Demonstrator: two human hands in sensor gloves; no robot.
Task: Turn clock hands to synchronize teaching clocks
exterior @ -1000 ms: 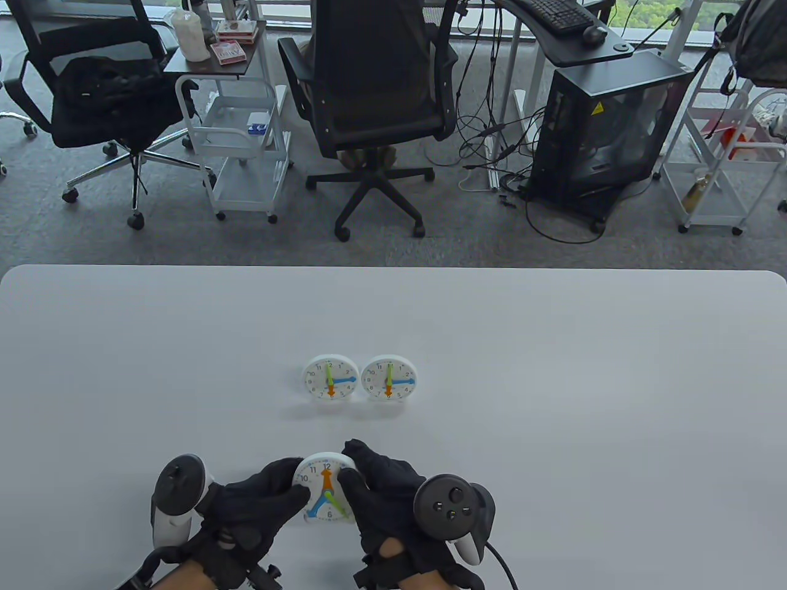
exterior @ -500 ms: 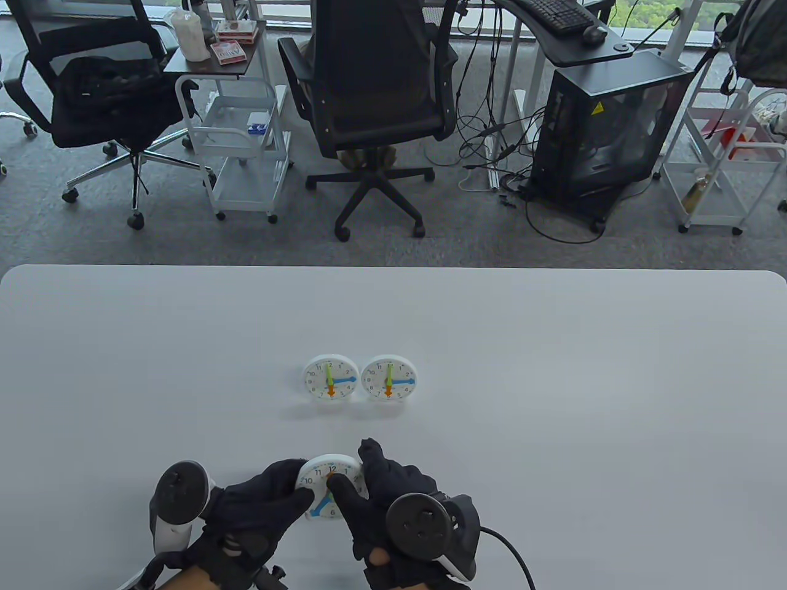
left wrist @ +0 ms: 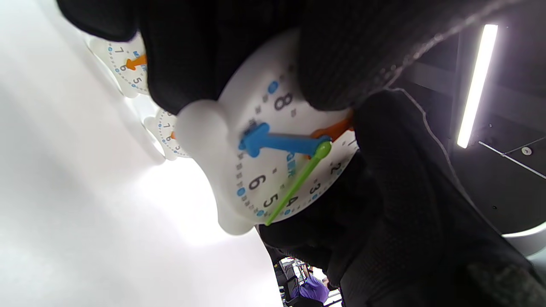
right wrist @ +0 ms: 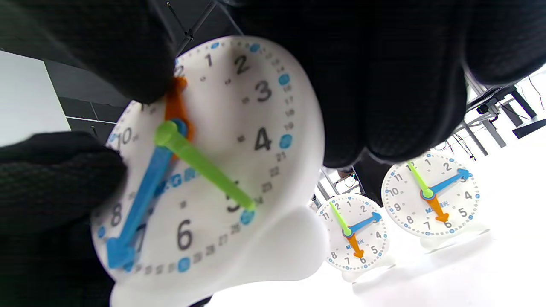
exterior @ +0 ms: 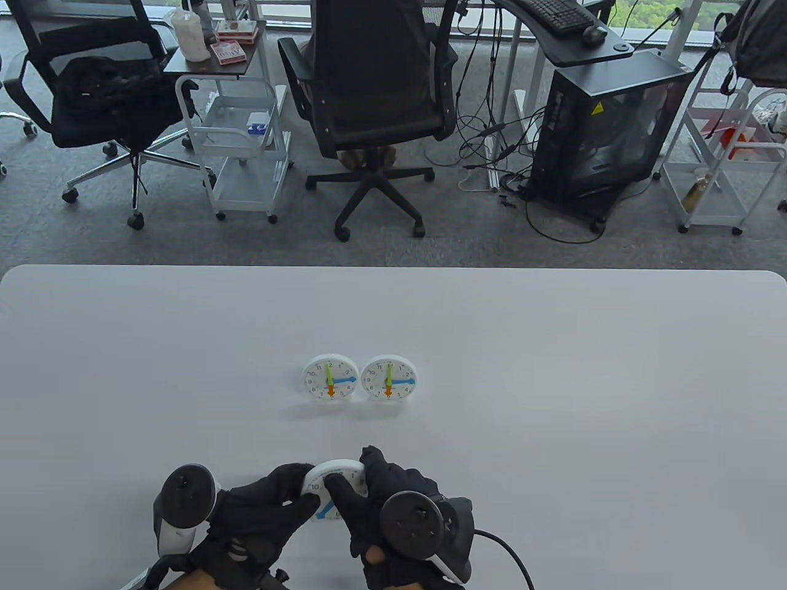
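A small white teaching clock (exterior: 335, 491) is held between both hands near the table's front edge. My left hand (exterior: 270, 507) grips its left rim. My right hand (exterior: 369, 495) holds its right rim, with one finger (right wrist: 115, 55) on the orange hand near the 12. On this clock (right wrist: 213, 170) the blue hand points near 7 and the green hand near 5; it also shows in the left wrist view (left wrist: 277, 145). Two more white clocks, the left one (exterior: 330, 377) and the right one (exterior: 388, 377), stand side by side mid-table, each with green at 12, blue at 3, orange at 6.
The white table (exterior: 553, 399) stretches wide around the clocks. Beyond its far edge stand office chairs (exterior: 375, 92), white carts (exterior: 240, 141) and a black computer case (exterior: 609, 123) on the carpet.
The right hand rolled over the clock face and its finger moved from the right rim onto the orange hand. The held clock shifted slightly nearer and is more covered. The left hand stayed on the rim.
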